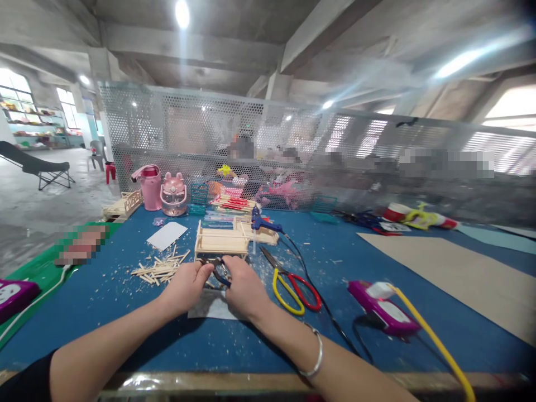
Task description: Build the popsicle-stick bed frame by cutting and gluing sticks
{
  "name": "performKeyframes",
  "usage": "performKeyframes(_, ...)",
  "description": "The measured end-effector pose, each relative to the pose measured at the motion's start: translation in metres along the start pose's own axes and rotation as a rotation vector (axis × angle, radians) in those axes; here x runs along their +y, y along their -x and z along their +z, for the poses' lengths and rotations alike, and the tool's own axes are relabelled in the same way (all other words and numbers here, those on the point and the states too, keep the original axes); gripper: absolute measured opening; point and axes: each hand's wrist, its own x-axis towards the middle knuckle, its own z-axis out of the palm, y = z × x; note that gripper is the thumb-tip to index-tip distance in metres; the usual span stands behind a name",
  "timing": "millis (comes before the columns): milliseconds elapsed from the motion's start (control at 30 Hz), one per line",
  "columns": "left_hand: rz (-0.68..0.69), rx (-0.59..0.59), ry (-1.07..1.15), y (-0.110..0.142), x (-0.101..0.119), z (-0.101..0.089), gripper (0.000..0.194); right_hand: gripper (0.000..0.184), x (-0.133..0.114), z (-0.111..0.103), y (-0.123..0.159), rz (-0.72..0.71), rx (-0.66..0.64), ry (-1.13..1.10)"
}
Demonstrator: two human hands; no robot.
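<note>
My right hand (246, 286) is closed around dark-handled pliers (220, 273), whose jaws point left toward my other hand. My left hand (187, 283) is pinched at the jaws; what sits in its fingers is too small to name. Beneath both hands lies a whitish sheet (213, 308). Just beyond them stands a small frame built of wooden sticks (221, 243). To the left is a loose pile of short wooden sticks (161, 271). Scissors (288, 282) with one yellow and one red handle lie to the right, blades pointing away from me.
A blue glue gun (264, 222) stands behind, its black cord running right of the scissors. A purple power strip (383, 312) with a yellow cable lies at right. Pink bottles (173, 195) stand at the back left, before a perforated metal screen (184, 123). Brown cardboard (452, 273) covers the right side.
</note>
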Motion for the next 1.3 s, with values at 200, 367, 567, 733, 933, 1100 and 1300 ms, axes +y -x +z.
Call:
performKeyframes(200, -0.067, -0.033, 0.062, 0.001, 0.006, 0.0, 0.044, 0.033, 0.0, -0.005, -0.001, -0.027, 0.036, 0.157)
performKeyframes(367, -0.094, -0.083, 0.207, -0.002, 0.003, 0.004, 0.046, 0.038, 0.002, -0.009, -0.003, -0.071, 0.063, 0.212)
performKeyframes(567, 0.028, 0.005, 0.369, -0.005, 0.0, 0.0, 0.035, 0.04, 0.008, -0.011, -0.006, -0.019, 0.096, 0.08)
performKeyframes(733, 0.064, -0.002, 0.414, -0.009, -0.007, -0.003, 0.031, 0.041, 0.011, -0.014, -0.009, -0.022, 0.002, -0.131)
performKeyframes(933, 0.039, -0.025, 0.631, -0.012, -0.006, -0.002, 0.033, 0.031, 0.019, -0.026, -0.016, 0.003, -0.248, -0.412)
performKeyframes(1100, -0.111, 0.037, 0.828, -0.013, -0.003, -0.004, 0.04, 0.033, 0.034, -0.046, -0.011, 0.053, -0.357, -0.166)
performKeyframes(1300, -0.195, 0.037, 0.863, -0.014, -0.003, -0.005, 0.04, 0.044, 0.029, -0.045, 0.0, 0.127, -0.417, 0.185)
